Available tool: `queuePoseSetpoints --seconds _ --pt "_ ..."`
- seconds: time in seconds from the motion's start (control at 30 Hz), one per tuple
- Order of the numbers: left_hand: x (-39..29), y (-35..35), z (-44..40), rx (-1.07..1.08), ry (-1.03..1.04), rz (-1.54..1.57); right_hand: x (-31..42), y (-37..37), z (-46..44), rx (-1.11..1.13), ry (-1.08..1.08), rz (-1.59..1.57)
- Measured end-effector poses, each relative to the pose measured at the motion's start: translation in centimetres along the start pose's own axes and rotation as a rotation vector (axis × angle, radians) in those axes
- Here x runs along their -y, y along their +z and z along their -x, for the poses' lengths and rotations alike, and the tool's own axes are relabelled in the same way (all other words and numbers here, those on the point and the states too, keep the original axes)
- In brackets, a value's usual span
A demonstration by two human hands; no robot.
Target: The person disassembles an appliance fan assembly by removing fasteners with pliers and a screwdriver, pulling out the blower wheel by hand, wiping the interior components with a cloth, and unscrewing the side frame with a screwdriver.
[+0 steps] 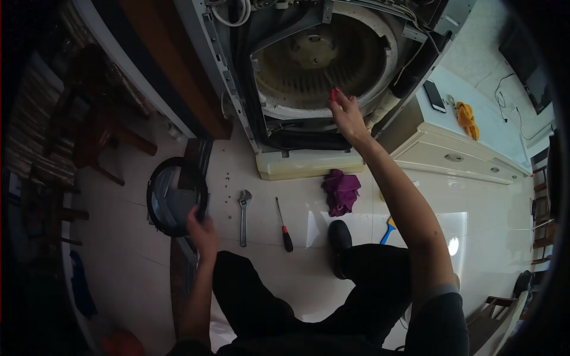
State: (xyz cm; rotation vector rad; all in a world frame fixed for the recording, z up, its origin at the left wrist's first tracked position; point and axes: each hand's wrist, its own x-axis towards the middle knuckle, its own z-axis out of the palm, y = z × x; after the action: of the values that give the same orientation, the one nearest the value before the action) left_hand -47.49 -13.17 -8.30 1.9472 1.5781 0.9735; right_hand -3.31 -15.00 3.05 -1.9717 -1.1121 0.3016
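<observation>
My right hand (349,118) is closed on a screwdriver (335,94) with a red handle, its thin shaft pointing into the round opening of an opened appliance (259,89). Inside the opening is a dusty fan wheel (313,50) with a central hub. At the lower left, my left hand (203,236) is at the near edge of a black ring (203,202), which lies over grey flat parts (175,199). Motion smears its fingers, so whether they grip the ring cannot be made out.
On the floor are small screws (227,187), an adjustable wrench (243,219), another screwdriver (287,238), a purple cloth (341,193) and a blue brush (388,231). A phone (434,96) and an orange cloth (467,120) lie on the cabinet (487,136) at the right. Wooden chairs (113,139) stand left.
</observation>
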Motion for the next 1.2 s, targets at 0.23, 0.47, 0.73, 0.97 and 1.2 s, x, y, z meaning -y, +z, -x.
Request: queuePoseSetpoints --seconds 0.23,0.47,0.73,0.97,1.2 --pt "-25.1 15.5 -11.5 0.763 -0.334 0.979 1.7 -0.1 0.6 -0.056 -0.043 -0.016" --pt "-29.8 24.4 -11.7 0.631 -0.097 0.777 -2.3 1.3 0.1 -0.227 -0.426 0.195" --pt "-29.0 23.2 -16.5 0.841 -0.256 0.944 -1.7 1.7 -3.5 -0.113 -0.29 0.067" --pt "-29.2 23.0 -18.8 0.754 -0.262 0.921 -1.1 4.4 -6.2 -0.31 -0.308 0.019" --pt "-29.7 23.2 -19.5 0.664 -0.292 0.88 -1.1 5.2 -7.2 -0.321 -0.301 -0.023"
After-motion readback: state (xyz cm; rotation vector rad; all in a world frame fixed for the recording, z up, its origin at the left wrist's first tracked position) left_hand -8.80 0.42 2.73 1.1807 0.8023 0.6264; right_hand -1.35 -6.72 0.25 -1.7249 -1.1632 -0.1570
